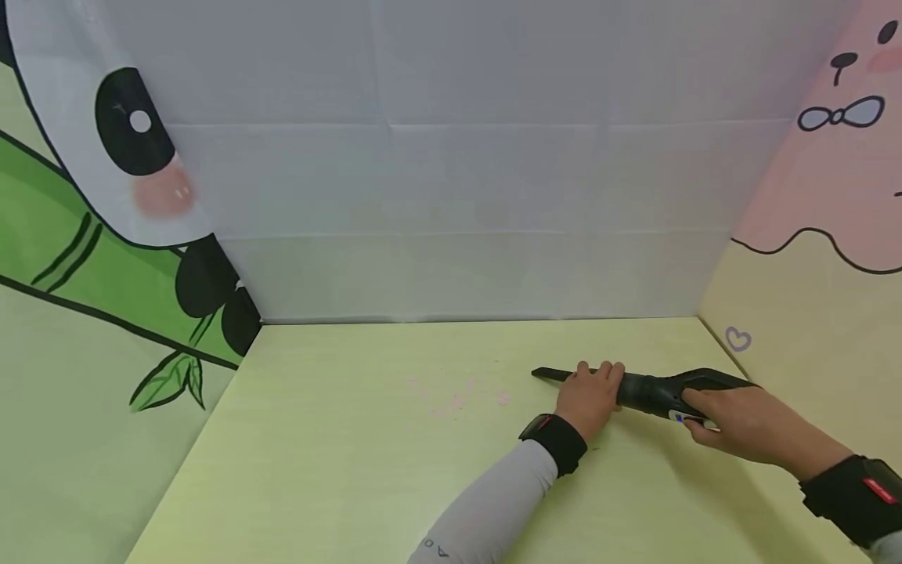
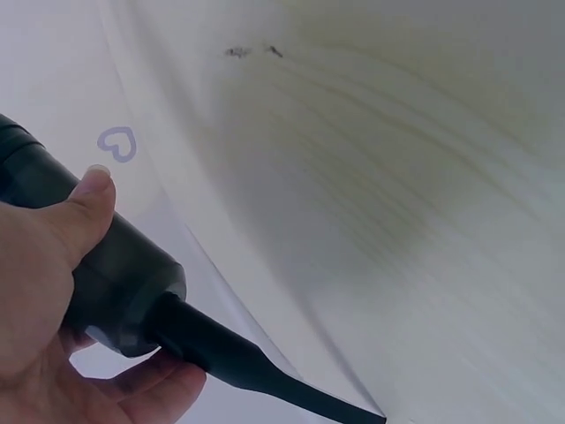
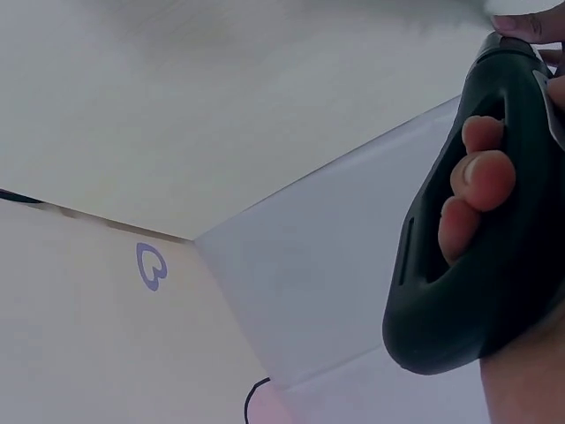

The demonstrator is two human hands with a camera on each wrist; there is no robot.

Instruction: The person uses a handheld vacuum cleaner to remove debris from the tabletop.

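Backdrop: a white cloth wall (image 1: 451, 157) stands behind the work area, with a panda-and-bamboo panel (image 1: 84, 235) to my left and a pink-and-yellow panel (image 1: 831, 235) to my right, the latter bearing a small purple heart (image 1: 737, 339)

Surface: a pale yellow-green table (image 1: 366, 470) runs up to all three panels. Faint pinkish specks (image 1: 458, 399) lie near its middle, just left of the nozzle tip

Tool: a black handheld vacuum (image 1: 655, 389) lies low over the table's right rear area, close to the right panel, its narrow nozzle pointing left

My right hand (image 1: 740, 423) holds the looped handle at the rear; the right wrist view shows my fingers (image 3: 481, 181) curled through the loop, firmly closed round it

My left hand (image 1: 588, 395) wraps the barrel where it narrows into the nozzle; the left wrist view shows my thumb (image 2: 84, 208) pressed along the top and my fingers curled beneath, closed on the body

Both wrists carry black straps
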